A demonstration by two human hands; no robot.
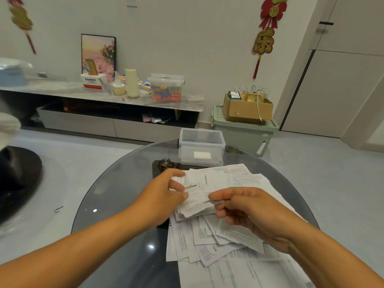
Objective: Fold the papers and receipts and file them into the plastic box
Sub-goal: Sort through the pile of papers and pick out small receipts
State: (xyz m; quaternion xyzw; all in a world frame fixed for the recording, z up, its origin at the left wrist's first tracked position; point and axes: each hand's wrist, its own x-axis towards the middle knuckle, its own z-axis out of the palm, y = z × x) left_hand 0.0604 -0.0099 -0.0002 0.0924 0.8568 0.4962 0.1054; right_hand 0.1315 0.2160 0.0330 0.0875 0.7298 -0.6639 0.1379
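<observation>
Bench: round smoked-glass bench (116, 196) filling the lower centre of the frame, glossy, with small light reflections on its left part.
Papers: a loose heap of thin white printed papers and receipts (218, 242), flat and slightly crumpled, fanned over the right half of the glass from centre down to the bottom edge.
Held bundle: a small stack of narrow receipts (197, 206) at frame centre, lying on top of the heap, edges uneven.
Left hand: the left hand (166, 196) comes in from the lower left; thumb and curled fingers pinch the bundle's left end.
Right hand: the right hand (247, 206) comes in from the lower right; its fingers are curled and pinch the bundle's right end.
Plastic box: clear rectangular plastic box (201, 148), lidless, with rounded corners and a white label on its front wall, standing at the far edge of the glass just above the heap; whether anything lies inside cannot be told.
Behind, upper centre: a long low cabinet with a pale marble-look top (104, 94) carrying a lidded clear tub (166, 88) of orange and blue items and a cream cylindrical bottle (132, 83).
Right of centre: a pale green lidded storage bin (245, 134) on the floor, a brown cardboard carton (247, 109) on top of it.
</observation>
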